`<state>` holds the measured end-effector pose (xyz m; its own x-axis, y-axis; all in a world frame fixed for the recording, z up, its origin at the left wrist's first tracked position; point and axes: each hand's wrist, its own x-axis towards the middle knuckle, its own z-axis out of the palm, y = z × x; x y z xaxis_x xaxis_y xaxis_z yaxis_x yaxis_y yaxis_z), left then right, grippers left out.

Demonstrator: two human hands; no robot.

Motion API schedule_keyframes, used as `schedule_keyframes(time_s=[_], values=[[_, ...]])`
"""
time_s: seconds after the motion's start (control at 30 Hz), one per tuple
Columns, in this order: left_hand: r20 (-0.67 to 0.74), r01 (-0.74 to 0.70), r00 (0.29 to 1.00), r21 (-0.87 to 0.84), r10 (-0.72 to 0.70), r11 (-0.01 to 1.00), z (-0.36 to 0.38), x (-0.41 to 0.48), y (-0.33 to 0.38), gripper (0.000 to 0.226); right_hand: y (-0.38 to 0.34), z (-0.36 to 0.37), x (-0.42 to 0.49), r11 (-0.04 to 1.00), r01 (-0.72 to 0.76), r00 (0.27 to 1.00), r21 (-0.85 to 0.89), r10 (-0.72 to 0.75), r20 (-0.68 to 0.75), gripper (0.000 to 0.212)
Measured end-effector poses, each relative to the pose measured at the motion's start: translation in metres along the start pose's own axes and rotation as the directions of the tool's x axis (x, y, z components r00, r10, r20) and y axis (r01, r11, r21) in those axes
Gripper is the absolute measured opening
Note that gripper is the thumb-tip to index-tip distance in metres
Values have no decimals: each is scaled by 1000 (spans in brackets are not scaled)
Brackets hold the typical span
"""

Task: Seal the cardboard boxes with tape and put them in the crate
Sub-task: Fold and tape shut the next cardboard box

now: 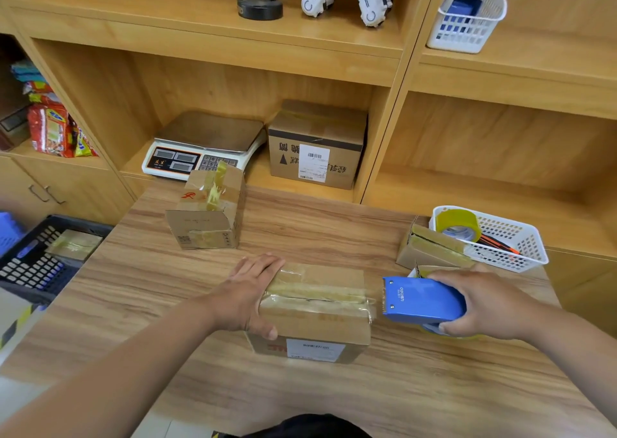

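Note:
A flat cardboard box (317, 317) lies on the wooden table (200, 354) in front of me, with clear tape running along its top seam. My left hand (253, 290) presses on the box's left end, thumb down its near side. My right hand (484, 304) grips a blue tape dispenser (420, 299) just off the box's right edge, tape stretched from the box to its blade. A second box (208, 210) with loose tape on its flaps stands further back. A third box (430, 247) sits at the right. A dark crate (20, 270) at the left holds one taped box (75, 244).
A white basket (514, 240) with a yellow tape roll (459, 225) and pens stands at the table's right. On the shelf behind are a weighing scale (207, 143) and a labelled carton (317, 145). Snack packets (50, 127) fill the left shelf.

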<state>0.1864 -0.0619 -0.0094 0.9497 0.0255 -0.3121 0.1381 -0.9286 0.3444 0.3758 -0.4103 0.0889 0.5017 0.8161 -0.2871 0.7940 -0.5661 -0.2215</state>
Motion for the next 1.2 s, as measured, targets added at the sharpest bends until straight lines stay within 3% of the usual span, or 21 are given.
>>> schedule_keyframes(time_s=[0.53, 0.73, 1.0, 1.2], values=[[48, -5, 999, 21, 4, 1000, -4, -4, 5, 133, 8, 41, 23, 997, -42, 999, -63, 44, 26, 53], [53, -19, 999, 176, 10, 984, -6, -2, 13, 136, 7, 55, 19, 996, -91, 996, 9, 91, 2, 54], [58, -240, 971, 227, 232, 944, 14, 30, 97, 130, -3, 59, 9, 988, -135, 990, 77, 138, -36, 59], [41, -203, 979, 249, 200, 947, 16, 54, 141, 132, -10, 65, 0, 970, -189, 976, 155, 203, -79, 62]])
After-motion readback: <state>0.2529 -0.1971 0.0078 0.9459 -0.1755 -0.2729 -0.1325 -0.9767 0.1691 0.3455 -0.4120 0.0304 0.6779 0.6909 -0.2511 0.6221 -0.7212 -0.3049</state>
